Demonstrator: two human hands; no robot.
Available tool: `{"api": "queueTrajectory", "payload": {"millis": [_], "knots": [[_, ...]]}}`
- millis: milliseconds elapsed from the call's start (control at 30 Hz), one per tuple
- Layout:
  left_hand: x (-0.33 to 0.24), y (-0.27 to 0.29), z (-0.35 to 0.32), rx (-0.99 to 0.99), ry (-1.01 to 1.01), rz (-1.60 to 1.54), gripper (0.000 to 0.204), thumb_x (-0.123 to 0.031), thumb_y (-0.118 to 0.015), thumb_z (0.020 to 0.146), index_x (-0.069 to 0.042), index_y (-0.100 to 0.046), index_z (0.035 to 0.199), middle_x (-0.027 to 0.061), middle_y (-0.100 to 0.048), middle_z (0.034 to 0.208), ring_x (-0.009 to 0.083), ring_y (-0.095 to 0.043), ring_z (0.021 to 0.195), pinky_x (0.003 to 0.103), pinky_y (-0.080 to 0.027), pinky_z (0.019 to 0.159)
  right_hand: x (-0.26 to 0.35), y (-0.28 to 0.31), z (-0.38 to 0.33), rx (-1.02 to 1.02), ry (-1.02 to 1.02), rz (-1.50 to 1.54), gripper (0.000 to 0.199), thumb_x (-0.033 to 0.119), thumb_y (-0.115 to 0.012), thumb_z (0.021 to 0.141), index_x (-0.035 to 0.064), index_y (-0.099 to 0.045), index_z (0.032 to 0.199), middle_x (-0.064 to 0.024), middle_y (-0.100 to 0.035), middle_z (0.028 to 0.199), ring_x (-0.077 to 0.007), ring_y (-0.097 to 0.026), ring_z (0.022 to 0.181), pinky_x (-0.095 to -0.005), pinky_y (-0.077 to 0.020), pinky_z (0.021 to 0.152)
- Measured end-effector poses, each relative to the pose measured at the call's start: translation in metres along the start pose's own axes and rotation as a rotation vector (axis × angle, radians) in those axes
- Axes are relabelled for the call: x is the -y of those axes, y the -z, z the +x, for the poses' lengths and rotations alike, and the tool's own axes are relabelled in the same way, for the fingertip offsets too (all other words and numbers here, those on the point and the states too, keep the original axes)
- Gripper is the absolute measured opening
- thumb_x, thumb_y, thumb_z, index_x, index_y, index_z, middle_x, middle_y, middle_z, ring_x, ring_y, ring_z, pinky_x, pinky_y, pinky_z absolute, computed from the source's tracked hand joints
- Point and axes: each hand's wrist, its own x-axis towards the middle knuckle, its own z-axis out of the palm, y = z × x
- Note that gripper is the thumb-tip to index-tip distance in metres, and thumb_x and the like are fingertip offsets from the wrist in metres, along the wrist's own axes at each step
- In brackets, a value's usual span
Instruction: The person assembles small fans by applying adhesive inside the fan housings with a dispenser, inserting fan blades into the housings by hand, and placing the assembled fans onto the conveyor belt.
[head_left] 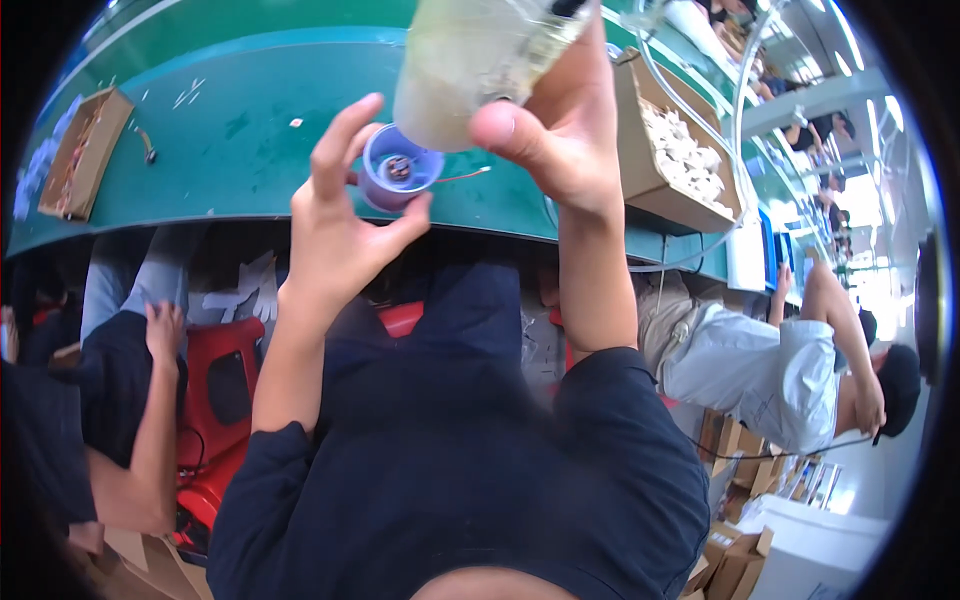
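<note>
My left hand (340, 220) grips a small purple plastic cup (372, 178) just above the near edge of the green table, thumb on one side and fingers on the other. Inside the cup sits a small dark round part (398, 168); its exact kind is too small to tell. Raised close to the camera, my right hand (570, 140) holds a cloudy translucent plastic container (450, 80), tilted beside and above the cup. The top of that container runs out of the picture. A thin reddish wire (465, 177) with a small white end shows to the right of the cup.
On the green table (250, 130), a cardboard box (650, 165) of white pieces stands at the right, and a shallow box (85, 150) at the left. A small wired part (150, 150) lies near it. A clear tube (740, 130) loops at right. People sit on both sides.
</note>
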Motion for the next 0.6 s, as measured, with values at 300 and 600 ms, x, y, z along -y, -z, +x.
{"api": "queueTrajectory", "payload": {"millis": [300,600], "knots": [[0.007,0.001,-0.028,0.03,0.2,0.007,0.083,-0.001,-0.074,0.066,-0.008,-0.025,0.133,0.017,-0.06,0.107,0.0209,-0.064,0.089,0.031,-0.052,0.077,0.043,0.12,-0.049,0.02,-0.317,-1.809,0.02,0.004,-0.048,0.082,-0.0054,-0.059,0.096,-0.0223,-0.06,0.096,-0.0353,-0.059,0.089,-0.0384,-0.0459,0.082],[-0.005,-0.005,-0.03,0.079,0.084,-0.029,0.081,-0.002,-0.074,0.066,-0.006,-0.026,0.132,0.0167,-0.061,0.107,0.0219,-0.064,0.09,0.031,-0.051,0.077,0.063,0.245,-0.069,0.083,-1.177,-2.018,0.024,0.008,-0.047,0.077,-0.0039,-0.061,0.091,-0.0259,-0.061,0.095,-0.0399,-0.058,0.094,-0.044,-0.0449,0.081]]}}
